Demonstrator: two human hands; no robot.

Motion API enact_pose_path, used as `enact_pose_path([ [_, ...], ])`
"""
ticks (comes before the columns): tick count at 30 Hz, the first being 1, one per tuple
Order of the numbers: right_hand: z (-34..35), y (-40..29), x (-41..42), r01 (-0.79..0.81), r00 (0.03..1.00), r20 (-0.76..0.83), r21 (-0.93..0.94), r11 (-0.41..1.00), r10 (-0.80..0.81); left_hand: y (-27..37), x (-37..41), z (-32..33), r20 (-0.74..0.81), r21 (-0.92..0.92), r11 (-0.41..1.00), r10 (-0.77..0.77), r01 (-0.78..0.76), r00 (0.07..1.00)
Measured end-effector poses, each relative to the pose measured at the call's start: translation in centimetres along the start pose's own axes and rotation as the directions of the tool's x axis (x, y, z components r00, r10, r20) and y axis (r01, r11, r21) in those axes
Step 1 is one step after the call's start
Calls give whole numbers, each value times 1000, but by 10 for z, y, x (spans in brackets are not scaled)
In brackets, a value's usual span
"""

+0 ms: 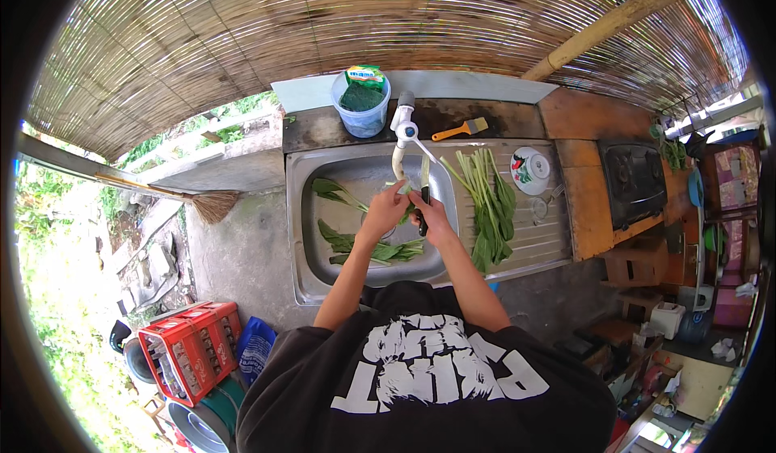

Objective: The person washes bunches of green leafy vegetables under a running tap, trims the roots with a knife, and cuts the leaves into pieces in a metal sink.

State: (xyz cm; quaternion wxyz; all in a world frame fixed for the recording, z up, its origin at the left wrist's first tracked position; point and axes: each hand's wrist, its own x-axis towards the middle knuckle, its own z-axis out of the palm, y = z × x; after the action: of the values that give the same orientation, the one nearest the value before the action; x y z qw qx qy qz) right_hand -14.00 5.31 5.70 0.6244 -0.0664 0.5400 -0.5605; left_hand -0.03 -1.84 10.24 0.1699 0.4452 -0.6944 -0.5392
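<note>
My right hand [435,219] grips a kitchen knife [424,193] by its black handle, the blade pointing away from me over the sink. Close beside it, my left hand [383,212] pinches a small piece of leafy green vegetable [408,210] under the tap [403,132], its leaf partly hidden by my fingers. Below both hands lies the stainless steel sink basin [307,259]. Inside it rest leafy stalks, one bunch [330,191] at the upper left and another [397,251] nearer me. A larger bunch of leafy greens [492,216] lies on the drainboard to the right.
A bowl [530,170] sits upside down on the drainboard by a clear glass [539,209] and a fork [556,192]. Behind the sink are a plastic bucket [362,119] and an orange-handled brush [461,129]. A gas stove [636,180] stands right; a red bottle crate [194,350] stands lower left.
</note>
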Motion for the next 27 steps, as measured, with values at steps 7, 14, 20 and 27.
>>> enact_pose_path([
  [7,-6,4,4,-49,996,-69,82,995,55,-22,-29,30,-109,-321,945,32,-65,994],
  [14,-6,4,0,-79,997,1,32,996,79,-45,-20,18,-88,-557,819,-224,138,971],
  [20,-3,-1,-8,-51,994,87,-97,994,60,-51,-6,16,132,-612,731,-283,302,950],
  [27,-17,14,-1,-10,1000,-1,-131,991,10,-66,-9,33,-15,-695,685,-317,218,948],
])
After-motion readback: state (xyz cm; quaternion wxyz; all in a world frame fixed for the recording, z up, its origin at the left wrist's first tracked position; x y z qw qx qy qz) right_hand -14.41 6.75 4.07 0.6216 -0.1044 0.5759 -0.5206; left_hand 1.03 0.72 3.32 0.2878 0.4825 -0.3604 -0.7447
